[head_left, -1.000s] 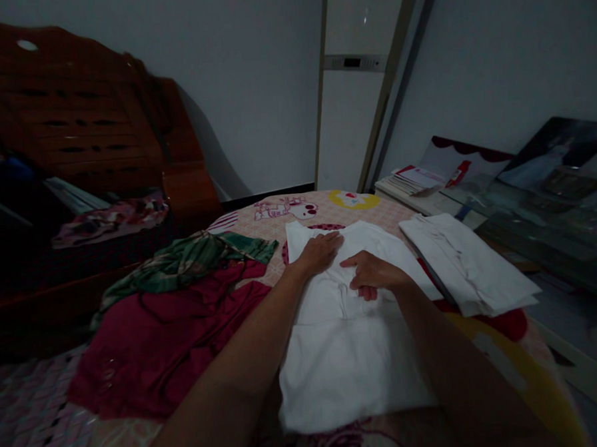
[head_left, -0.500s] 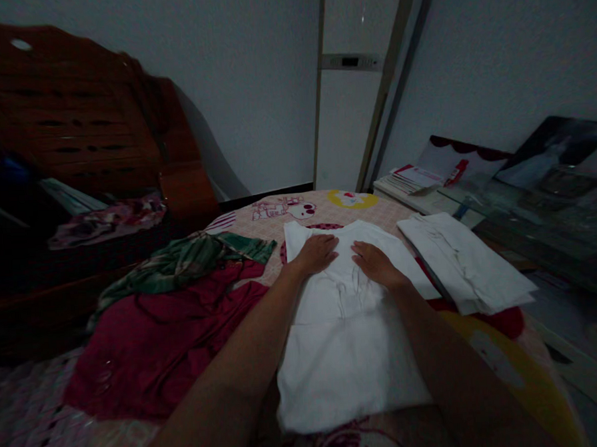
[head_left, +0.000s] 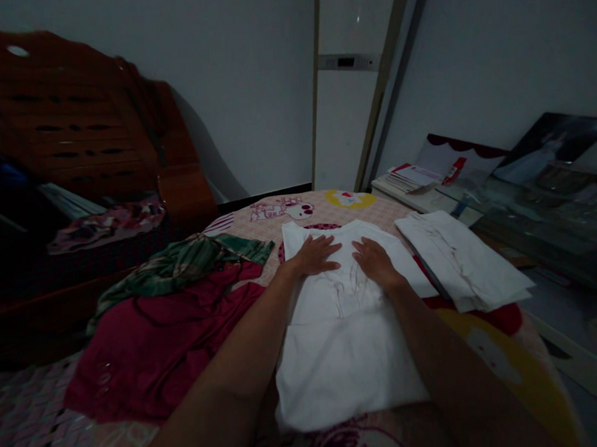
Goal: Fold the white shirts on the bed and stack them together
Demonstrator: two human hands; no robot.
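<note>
A white shirt lies on the round table in front of me, its lower part folded up over itself. My left hand rests flat on the upper left of the shirt, fingers spread. My right hand lies on the upper right part, fingers apart and pointing toward the other hand. Between and below the hands, faint dark lines or a print show on the cloth. To the right sits a folded white garment. At the left are a crumpled dark red garment and a green plaid cloth.
A patterned pink tablecloth covers the table. A carved wooden seat stands at the left, a tall white cabinet-like unit at the back. To the right are a glass shelf, papers and a framed picture.
My left hand's fingers have spread wider on the shirt. My right hand has shifted only slightly. The garments have stayed in place, and the view has moved a little.
</note>
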